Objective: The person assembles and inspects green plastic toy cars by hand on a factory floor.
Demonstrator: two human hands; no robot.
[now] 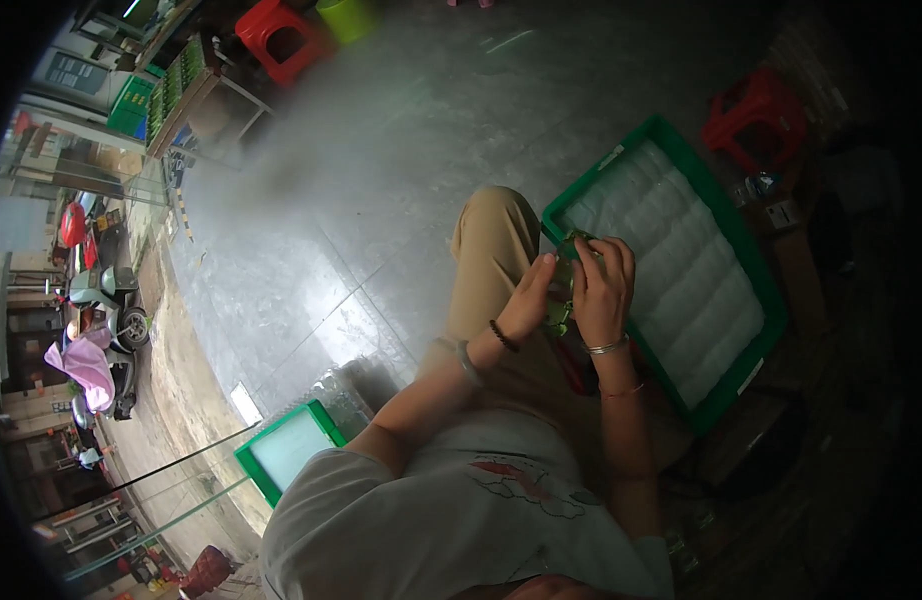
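In the head view, I have both hands just short of the near edge of the large green-rimmed tray [671, 262], whose white padded lining fills my 3 o'clock. The thing I'm working with, a glossy, partly see-through green piece [561, 300], sits between my hands over my lap; it is too small and blurred for me to name its kind. My left hand [529, 302] pinches it from 9 o'clock, fingers together and pointing up toward 1. My right hand [603, 288] grips it from 3 o'clock with the fingers curled; just how its thumb presses, I cannot tell.

I wear a dark beaded bracelet [503, 336] on the left wrist and a silver bangle [608, 346] on the right. My tan-trousered knee [496, 220] rises toward 10 to 11 o'clock. A smaller green-framed tray [326, 422] lies at 8, a red stool [756, 118] stands between 1 and 2, and a scooter [106, 290] is parked far off at 9.
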